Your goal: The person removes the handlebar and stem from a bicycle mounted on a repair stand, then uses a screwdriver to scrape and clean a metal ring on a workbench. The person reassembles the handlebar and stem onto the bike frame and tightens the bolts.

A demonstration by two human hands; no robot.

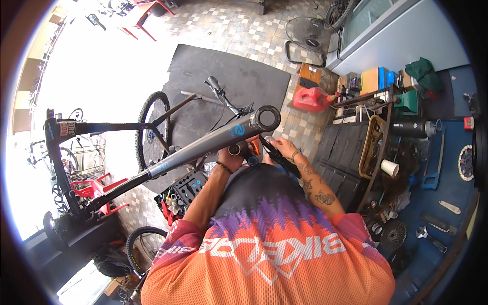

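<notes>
A dark grey bicycle frame slants across in front of me, its open round tube end nearest my hands. Below that end, my left hand is closed around a dark, round-ended bicycle part. Close by on the right, my right hand has its fingers bent together beside a long black piece. What sits in those fingers is too small to make out. Something orange shows between the two hands.
An open tool case lies left of my forearm. A bicycle wheel and handlebar are over the black mat. Right are a red jug, a shelf, a white cup and a blue tool board.
</notes>
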